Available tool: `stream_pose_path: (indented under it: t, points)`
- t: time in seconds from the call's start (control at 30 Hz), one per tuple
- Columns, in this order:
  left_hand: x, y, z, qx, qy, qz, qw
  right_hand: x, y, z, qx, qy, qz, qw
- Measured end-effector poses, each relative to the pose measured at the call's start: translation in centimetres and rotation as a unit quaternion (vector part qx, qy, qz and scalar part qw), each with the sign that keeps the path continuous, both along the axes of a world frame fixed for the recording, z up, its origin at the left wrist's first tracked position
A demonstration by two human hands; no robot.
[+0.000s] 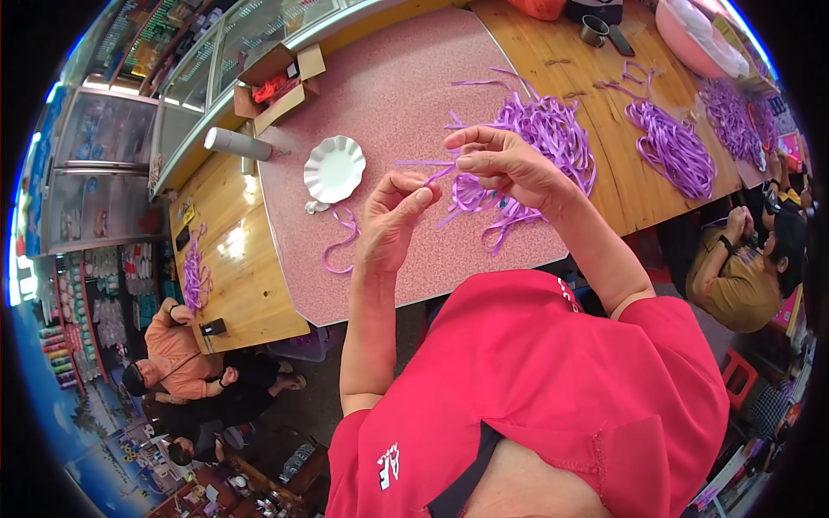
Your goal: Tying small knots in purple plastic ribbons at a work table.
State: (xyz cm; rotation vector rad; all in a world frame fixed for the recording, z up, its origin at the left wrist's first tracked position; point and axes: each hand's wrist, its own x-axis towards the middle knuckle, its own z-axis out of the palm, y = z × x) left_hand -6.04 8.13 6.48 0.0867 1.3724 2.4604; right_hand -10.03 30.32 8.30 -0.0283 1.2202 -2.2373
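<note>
Over the pink speckled tabletop, a narrow purple ribbon (439,174) runs between my two hands. My left hand (393,216) pinches it between thumb and fingertips. Thumb and forefinger of my right hand (509,168) are closed on the same ribbon, and a short end sticks out leftward. Behind and beneath my right hand lies a big tangled heap of purple ribbons (553,129). A loose curl of purple ribbon (344,242) rests on the table left of my left hand. Beyond it stands a white scalloped dish (335,171).
A grey-white cylinder (231,142) and an open cardboard box (281,86) with red contents are at the far left. More ribbon bundles (669,147) lie on the wooden table to the right, near a metal mug (594,31) and pink basin (691,39). Other people sit at both sides.
</note>
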Motion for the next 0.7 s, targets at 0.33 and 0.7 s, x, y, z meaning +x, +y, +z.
stream_pose_path:
  t: [0.33, 0.7]
  points:
    - [1.1, 2.9, 0.4, 0.066, 0.05, 0.14, 0.987, 0.8, -1.9, -2.8, -0.026, -0.047, -0.016, 0.998]
    - [-0.6, 2.0, 1.8, -0.505, 0.508, 0.133, 0.685, 1.4, -2.4, -2.7, 0.059, -0.007, 0.005, 0.998]
